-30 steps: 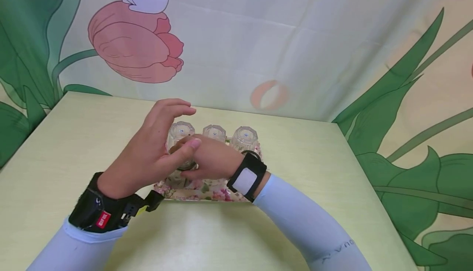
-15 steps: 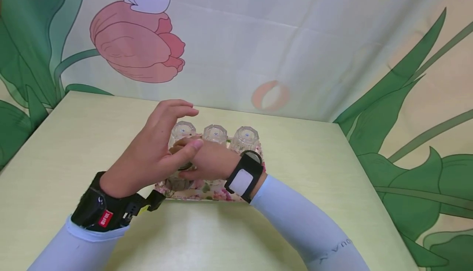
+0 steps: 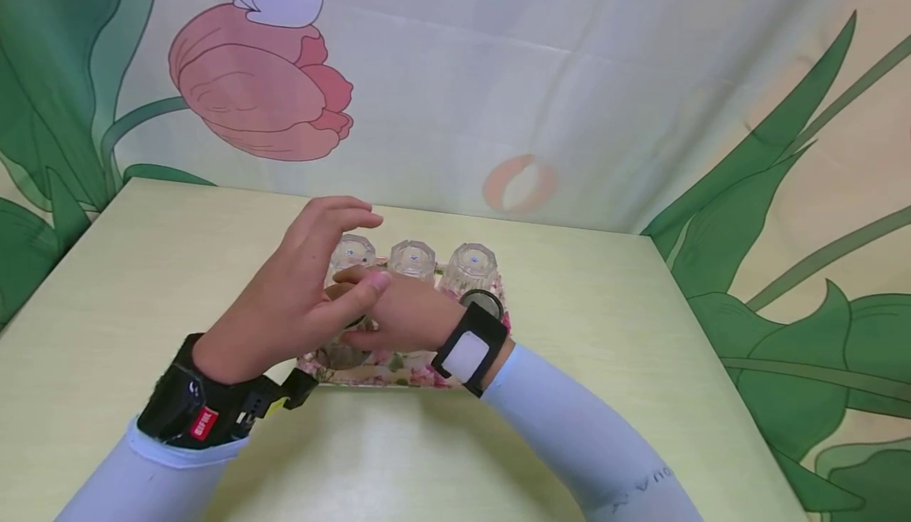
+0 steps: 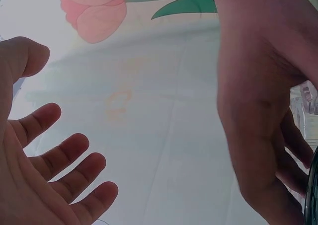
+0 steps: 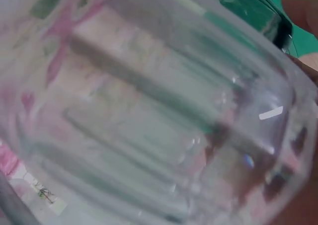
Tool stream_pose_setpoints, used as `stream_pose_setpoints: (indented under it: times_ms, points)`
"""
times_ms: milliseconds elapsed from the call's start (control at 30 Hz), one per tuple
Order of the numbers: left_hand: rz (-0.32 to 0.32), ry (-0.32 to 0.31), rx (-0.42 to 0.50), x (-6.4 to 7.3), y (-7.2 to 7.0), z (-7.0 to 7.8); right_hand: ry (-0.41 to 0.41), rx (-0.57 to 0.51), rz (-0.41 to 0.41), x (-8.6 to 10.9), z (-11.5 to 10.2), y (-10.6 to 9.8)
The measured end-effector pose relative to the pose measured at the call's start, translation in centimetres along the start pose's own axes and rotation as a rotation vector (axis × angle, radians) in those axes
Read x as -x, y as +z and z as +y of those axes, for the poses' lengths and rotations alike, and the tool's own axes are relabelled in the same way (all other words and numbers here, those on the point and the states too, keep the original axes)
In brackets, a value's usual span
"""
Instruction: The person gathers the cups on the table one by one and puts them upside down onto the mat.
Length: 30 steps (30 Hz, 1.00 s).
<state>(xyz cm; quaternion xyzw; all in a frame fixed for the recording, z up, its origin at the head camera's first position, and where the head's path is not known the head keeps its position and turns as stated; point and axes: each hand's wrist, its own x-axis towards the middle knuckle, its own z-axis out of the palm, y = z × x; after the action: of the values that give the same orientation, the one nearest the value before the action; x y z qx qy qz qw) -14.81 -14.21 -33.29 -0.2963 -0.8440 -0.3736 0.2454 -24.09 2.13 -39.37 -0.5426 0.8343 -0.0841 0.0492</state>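
Note:
My right hand (image 3: pixel 413 312) reaches over a floral tray (image 3: pixel 420 376), fingers curled round a clear drinking glass (image 5: pixel 258 19) at the front left. Most of that glass is hidden by the hands; a dark rim shows between them. My left hand (image 3: pixel 292 293) is raised beside it with spread, slightly bent fingers, holding nothing. Its thumb overlaps the right hand in the head view. Behind, upside-down faceted glasses stand in a row: a left glass (image 3: pixel 353 251), a middle glass (image 3: pixel 412 257) and a right glass (image 3: pixel 471 262). Another faceted glass (image 5: pixel 174 111) fills the right wrist view.
The tray sits on a pale wooden table (image 3: pixel 584 364). At the table's back edge hangs a white curtain (image 3: pixel 441 95) printed with a pink tulip and green leaves. Both wrists carry black straps, with a light blue sleeve (image 3: pixel 591 435) on the right arm.
The right hand and wrist have shifted very slightly left, with the wrist turning a little. The left hand keeps almost the same pose; the glasses and tray stay put.

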Motion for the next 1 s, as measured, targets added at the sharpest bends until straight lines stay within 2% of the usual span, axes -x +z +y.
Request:
stream_pose_setpoints:
  times_ms: [100, 233, 467, 633, 767, 1000]
  points:
    - [-0.002, 0.007, -0.013, -0.1, 0.1, 0.0, 0.006, -0.064, 0.054, 0.7, 0.2, -0.4]
    - [-0.006, 0.030, -0.022, -0.1, 0.3, -0.1, -0.006, -0.098, 0.121, 1.4, 0.6, -0.9]
    - [-0.016, 0.027, -0.023, 0.0, 0.6, -0.1, 0.008, -0.061, 0.169, 2.8, 0.9, -1.8]
    - [-0.020, 0.026, -0.026, 0.0, 0.8, -0.1, -0.008, 0.003, 0.274, 4.0, 1.2, -2.7]
    - [-0.017, 0.037, -0.037, -0.1, 0.9, -0.1, -0.012, -0.019, 0.363, 5.2, 1.7, -3.3]
    - [-0.029, 0.034, -0.043, -0.2, 1.1, -0.1, -0.017, -0.058, 0.463, 7.0, 2.7, -4.0]
